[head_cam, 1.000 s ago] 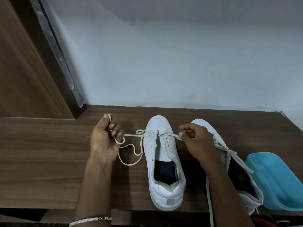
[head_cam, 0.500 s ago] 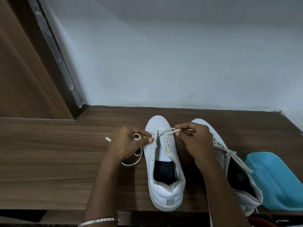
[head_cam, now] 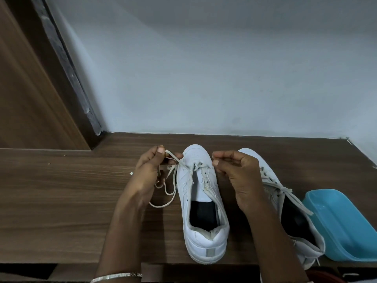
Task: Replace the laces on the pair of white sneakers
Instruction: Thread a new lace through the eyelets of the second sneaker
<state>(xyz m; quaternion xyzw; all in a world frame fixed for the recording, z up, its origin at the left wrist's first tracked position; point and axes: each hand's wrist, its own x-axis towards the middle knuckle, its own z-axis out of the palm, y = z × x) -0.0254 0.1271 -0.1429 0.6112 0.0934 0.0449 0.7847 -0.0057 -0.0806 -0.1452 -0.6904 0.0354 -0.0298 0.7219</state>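
Blue plastic tub [head_cam: 346, 231] at the wooden tabletop's [head_cam: 61, 201] right edge, pale wall [head_cam: 204, 78] behind.

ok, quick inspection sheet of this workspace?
Surface: wooden tabletop.
Job's things: centre sneaker, laced only at the toe eyelets; second sneaker beside it, partly behind the right forearm, laces loose; lace lying in slack loops on the table.
Clutter: blue tub at the right edge.
Grippers: left hand pinches the lace; right hand appears to pinch its other end.
Cables: nothing seen.
Surroundings: pale wall; wooden panel on the left.
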